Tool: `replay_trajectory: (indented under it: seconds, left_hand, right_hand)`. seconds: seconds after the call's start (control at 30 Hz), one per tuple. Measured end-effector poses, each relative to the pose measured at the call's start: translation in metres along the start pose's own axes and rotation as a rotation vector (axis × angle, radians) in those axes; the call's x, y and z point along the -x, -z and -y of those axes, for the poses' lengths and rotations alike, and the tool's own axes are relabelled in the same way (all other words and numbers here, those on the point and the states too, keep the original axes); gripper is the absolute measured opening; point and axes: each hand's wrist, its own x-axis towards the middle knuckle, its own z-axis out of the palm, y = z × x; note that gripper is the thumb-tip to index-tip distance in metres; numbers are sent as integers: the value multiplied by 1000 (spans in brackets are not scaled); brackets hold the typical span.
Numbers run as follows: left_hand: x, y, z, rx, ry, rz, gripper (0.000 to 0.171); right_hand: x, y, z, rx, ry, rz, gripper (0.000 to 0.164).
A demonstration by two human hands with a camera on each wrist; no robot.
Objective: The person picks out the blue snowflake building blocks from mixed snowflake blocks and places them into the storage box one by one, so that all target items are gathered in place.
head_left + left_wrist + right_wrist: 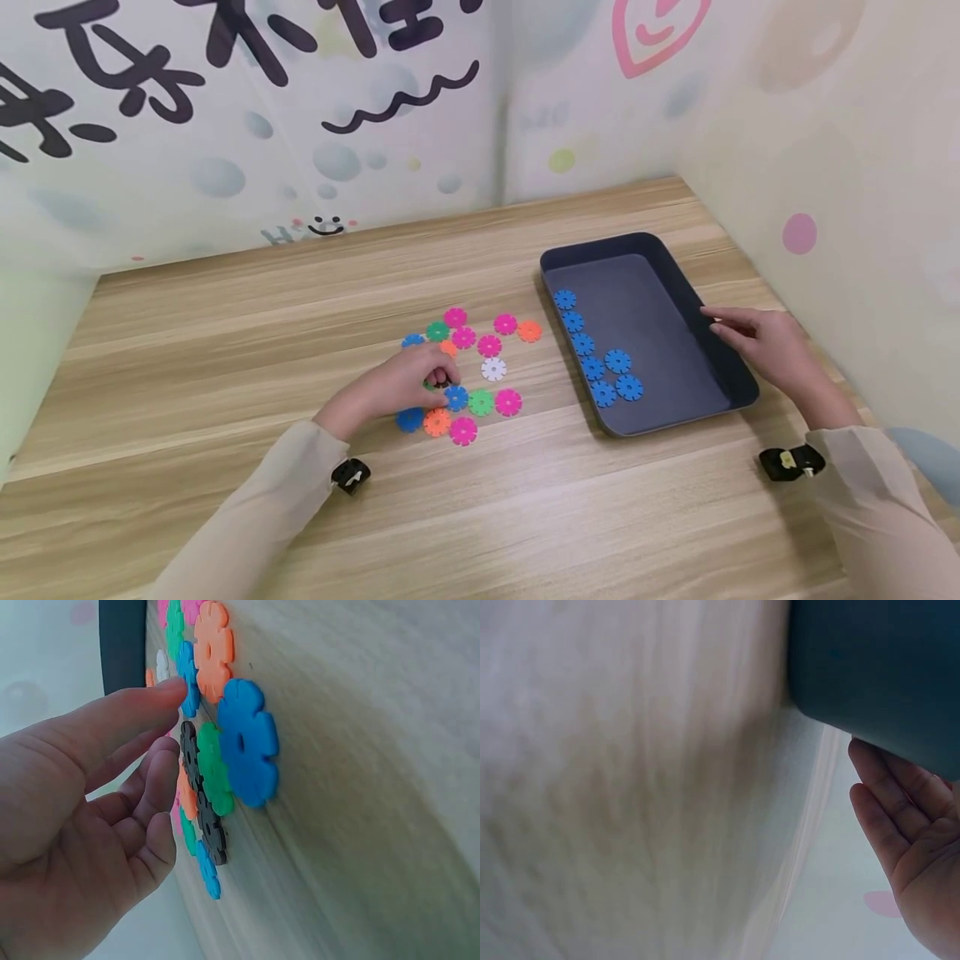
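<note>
My left hand [408,379] is over a cluster of notched flower-shaped plastic discs on the table. Its thumb and index finger pinch the edge of a blue disc [455,397], level with the discs around it; in the left wrist view the thumb tip meets this blue disc [188,679] while the other fingers curl loosely. At the right, my right hand [772,346] touches the right rim of a dark grey tray [731,354], its fingers fairly straight. From the right wrist, those fingers [881,825] lie by the tray's outer wall [877,682]. Several blue discs [592,367] lie along the tray's left side.
Around the left hand lie pink [462,431], orange [437,422], green [481,402] and white [493,369] discs. Black discs [211,829] show in the left wrist view. Printed walls [420,150] border the wooden table [225,350] at the back and right.
</note>
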Motion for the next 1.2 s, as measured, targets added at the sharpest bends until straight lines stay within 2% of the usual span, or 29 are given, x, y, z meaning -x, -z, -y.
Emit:
replay_trajectory:
  seconds: [0.33, 0.63, 0.7, 0.97, 1.2]
  left_hand:
    - [-6, 0, -2, -19, 13, 32, 17]
    - [-12, 3, -2, 54, 58, 92, 18]
    - [-14, 4, -1, 57, 52, 114, 18]
    - [-18, 8, -4, 11, 44, 150, 19]
    - [-19, 9, -10, -63, 65, 171, 23]
  right_hand:
    - [1, 2, 1, 0, -28, 13, 26]
    - [0, 0, 1, -7, -15, 4, 26]
    - [0, 0, 1, -10, -12, 2, 26]
    - [0, 0, 2, -18, -37, 16, 26]
    - [0, 1, 3, -13, -15, 5, 25]
